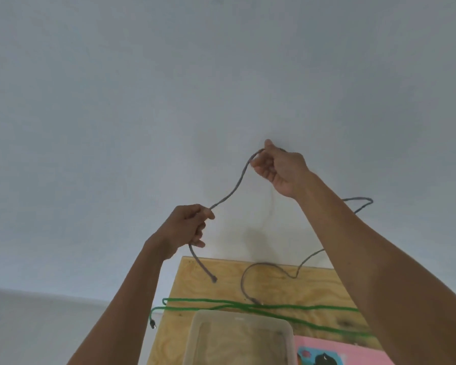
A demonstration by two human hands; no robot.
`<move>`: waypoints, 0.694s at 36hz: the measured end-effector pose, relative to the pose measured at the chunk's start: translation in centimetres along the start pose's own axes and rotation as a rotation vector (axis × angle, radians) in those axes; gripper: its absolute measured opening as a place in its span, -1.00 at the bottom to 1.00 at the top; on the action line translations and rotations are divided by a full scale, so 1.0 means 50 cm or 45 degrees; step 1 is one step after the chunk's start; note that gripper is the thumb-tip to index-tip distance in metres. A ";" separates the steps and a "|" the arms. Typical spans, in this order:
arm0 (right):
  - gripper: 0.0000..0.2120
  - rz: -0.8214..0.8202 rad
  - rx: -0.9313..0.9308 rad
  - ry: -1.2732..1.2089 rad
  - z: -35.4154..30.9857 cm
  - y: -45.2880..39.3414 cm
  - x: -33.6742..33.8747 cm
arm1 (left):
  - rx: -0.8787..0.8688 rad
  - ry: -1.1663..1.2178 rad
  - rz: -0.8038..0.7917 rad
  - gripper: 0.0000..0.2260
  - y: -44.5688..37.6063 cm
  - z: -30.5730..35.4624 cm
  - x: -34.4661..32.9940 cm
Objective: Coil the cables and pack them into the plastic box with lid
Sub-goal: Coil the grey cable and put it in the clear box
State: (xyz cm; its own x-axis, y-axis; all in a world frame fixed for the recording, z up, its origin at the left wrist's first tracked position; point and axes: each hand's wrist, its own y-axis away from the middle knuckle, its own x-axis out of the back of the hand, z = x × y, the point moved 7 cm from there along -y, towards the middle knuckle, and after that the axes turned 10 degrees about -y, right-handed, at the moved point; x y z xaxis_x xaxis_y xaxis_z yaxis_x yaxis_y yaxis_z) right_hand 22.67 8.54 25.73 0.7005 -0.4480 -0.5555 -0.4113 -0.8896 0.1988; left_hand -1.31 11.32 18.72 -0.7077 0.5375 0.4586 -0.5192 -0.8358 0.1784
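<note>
Both arms reach up in front of a pale wall. The left hand is clenched around a grey cable, whose short free end hangs below the fist to a small connector. The right hand, higher and farther right, pinches the same cable between fingertips — the pinch itself is partly hidden by the curled fingers. Beyond it the cable passes behind the right forearm, reappears as a loop at far right, then trails down onto the wooden table. A green cable lies across the table, its left end dangling off the edge and its right stretch hidden by the forearm. The clear plastic box sits nearest, cut off by the bottom edge, and no lid can be made out. A pink sheet lies just beside it, also cropped.
</note>
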 end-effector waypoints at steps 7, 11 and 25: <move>-0.15 -0.076 -0.248 0.854 0.083 0.088 0.008 | 0.133 0.525 0.407 -0.78 -0.002 0.020 0.034; -0.25 -0.106 -0.111 1.192 0.102 0.132 -0.006 | 0.168 0.684 0.466 -0.79 -0.005 0.037 0.049; -0.85 -0.380 0.872 1.562 0.065 0.090 -0.107 | -0.074 0.415 0.013 -0.72 0.014 0.130 -0.011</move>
State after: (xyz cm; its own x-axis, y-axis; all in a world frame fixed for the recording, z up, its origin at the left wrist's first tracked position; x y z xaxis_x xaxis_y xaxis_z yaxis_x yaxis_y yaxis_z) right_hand 15.18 7.23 26.97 0.7149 -0.3620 0.5982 -0.1094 -0.9029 -0.4157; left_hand 1.83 9.73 24.25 -0.8242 0.5444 0.1556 -0.5312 -0.8386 0.1206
